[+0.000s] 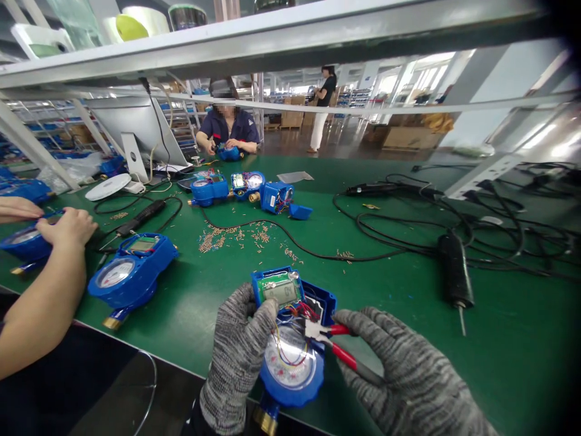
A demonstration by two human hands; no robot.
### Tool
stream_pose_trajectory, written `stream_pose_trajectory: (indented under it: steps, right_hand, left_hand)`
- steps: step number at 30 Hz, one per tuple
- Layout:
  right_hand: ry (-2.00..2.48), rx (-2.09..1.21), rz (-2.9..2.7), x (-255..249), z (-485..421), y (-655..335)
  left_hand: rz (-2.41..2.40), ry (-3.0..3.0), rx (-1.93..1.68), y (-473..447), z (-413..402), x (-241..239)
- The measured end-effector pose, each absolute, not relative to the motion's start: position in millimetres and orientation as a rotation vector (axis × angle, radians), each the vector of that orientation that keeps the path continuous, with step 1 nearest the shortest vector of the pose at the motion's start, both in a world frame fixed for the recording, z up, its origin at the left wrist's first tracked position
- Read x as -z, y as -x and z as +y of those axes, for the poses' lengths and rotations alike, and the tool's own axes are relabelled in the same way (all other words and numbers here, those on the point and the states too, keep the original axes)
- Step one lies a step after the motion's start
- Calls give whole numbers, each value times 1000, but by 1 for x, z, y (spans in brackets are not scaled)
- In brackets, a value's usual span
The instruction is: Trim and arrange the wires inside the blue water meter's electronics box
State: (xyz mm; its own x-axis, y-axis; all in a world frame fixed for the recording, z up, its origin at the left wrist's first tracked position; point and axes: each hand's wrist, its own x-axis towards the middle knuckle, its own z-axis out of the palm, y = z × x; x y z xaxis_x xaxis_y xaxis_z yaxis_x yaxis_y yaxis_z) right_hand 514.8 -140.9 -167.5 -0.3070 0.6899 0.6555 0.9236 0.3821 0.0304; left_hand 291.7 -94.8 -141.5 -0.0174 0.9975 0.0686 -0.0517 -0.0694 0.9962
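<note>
green matting covers the surface [408, 315], strewn with black cables [454, 224] and small brass screws [236, 236], and a blue water meter [290, 363] sits at its near edge. the gloved left hand [238, 351] wraps its fingers [261, 315] around the meter's left side, thumb against the raised green circuit board [279, 290]. the gloved right hand [399, 369] grips red-handled cutters [329, 339], whose tips reach among the wires over the dial.

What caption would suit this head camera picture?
Gloved left hand steadies an open blue water meter while the right hand works red-handled pliers at its wires.
</note>
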Motion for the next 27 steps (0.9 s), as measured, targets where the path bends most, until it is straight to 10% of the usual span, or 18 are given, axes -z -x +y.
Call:
stream_pose_trajectory:
  steps: [27]
  right_hand:
    - [1504, 679, -2113, 149, -146, -505]
  left_hand:
    - [1534, -1500, -1343, -303, -106, 145]
